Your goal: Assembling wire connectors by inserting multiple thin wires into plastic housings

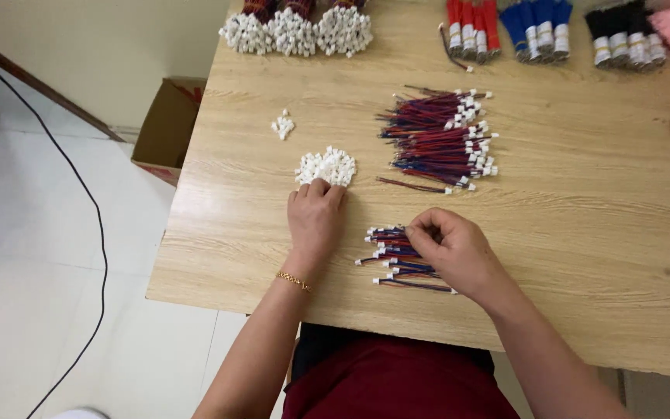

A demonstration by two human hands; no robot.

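Note:
My left hand [314, 219] lies palm down on the wooden table [583, 233], its fingertips touching the near edge of a pile of small white plastic connectors [327, 165]. A thin gold bracelet sits on that wrist. My right hand [451, 250] rests on a small heap of short red and blue wires with white plugs [391, 260], fingers curled and pinching at the wires. Whether it grips one I cannot tell for sure. A larger heap of the same wires [443, 140] lies further back, apart from both hands.
A tiny cluster of white connectors [282, 125] lies to the left. Along the far edge stand bundles with white plugs [296, 31] and taped red [471, 27], blue [538, 27] and black [622, 31] bundles. A cardboard box [166, 124] and a black cable [94, 225] are on the floor.

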